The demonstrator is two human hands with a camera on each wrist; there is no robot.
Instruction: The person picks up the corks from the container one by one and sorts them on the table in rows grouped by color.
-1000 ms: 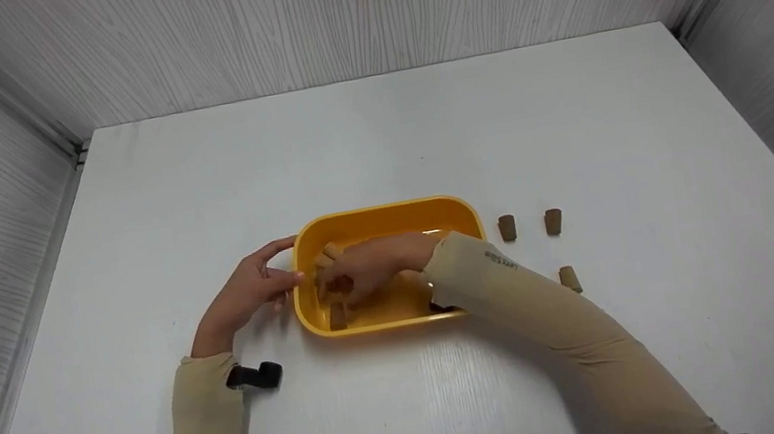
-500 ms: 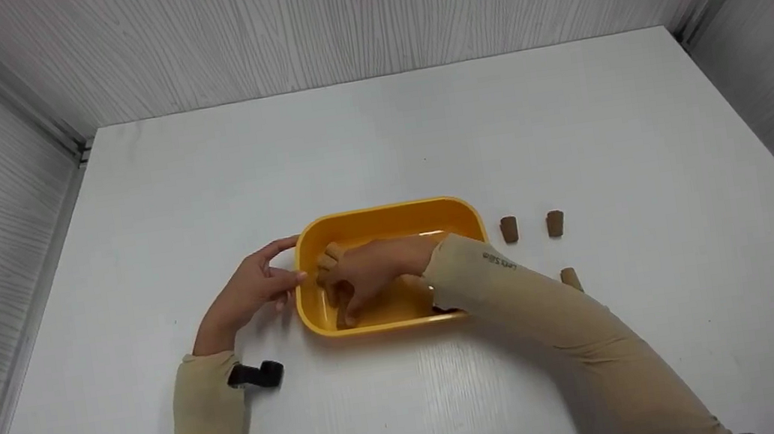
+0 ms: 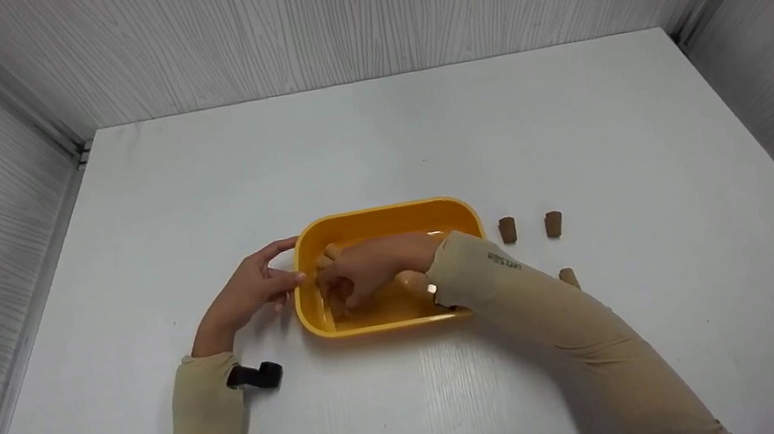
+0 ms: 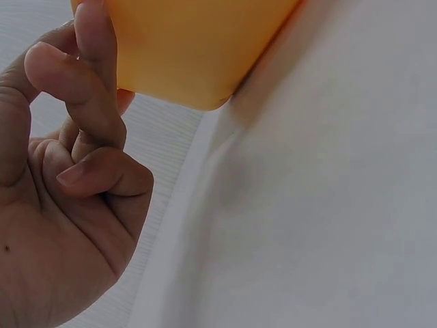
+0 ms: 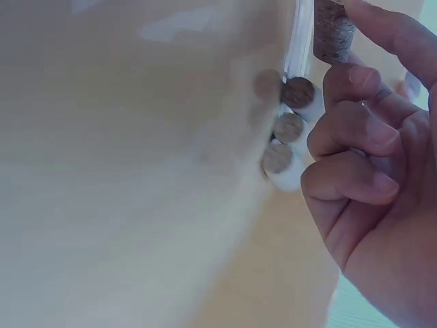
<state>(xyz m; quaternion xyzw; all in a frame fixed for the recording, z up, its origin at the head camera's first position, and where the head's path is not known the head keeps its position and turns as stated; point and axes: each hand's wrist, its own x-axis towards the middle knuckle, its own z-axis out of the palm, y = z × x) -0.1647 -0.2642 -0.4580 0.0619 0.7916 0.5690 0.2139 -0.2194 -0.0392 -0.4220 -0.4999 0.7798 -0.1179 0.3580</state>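
A yellow plastic tray (image 3: 402,323) sits mid-table in the head view. My left hand (image 3: 244,291) grips its left end, thumb at the rim and index finger along the far corner; the left wrist view has these fingers against the tray's wall (image 4: 177,55). Inside the tray, my right hand (image 3: 368,269) pinches a tapered cork (image 5: 333,34) between thumb and index finger, with the other fingers curled. Against the tray wall in the right wrist view lie a dark cork (image 5: 298,92) and two paler corks (image 5: 288,127). From the head, my right hand partly hides them.
Right of the tray on the white table (image 3: 384,142) stand two corks (image 3: 508,229) (image 3: 554,224). Another cork (image 3: 568,278) is partly covered by my right sleeve (image 3: 544,308). Grey wood-grain panels (image 3: 359,16) border the table at the back and sides.
My right thumb and fingers have closed on the cork near the tray's front left corner and shifted it slightly toward the back. My left hand has stayed at the tray.
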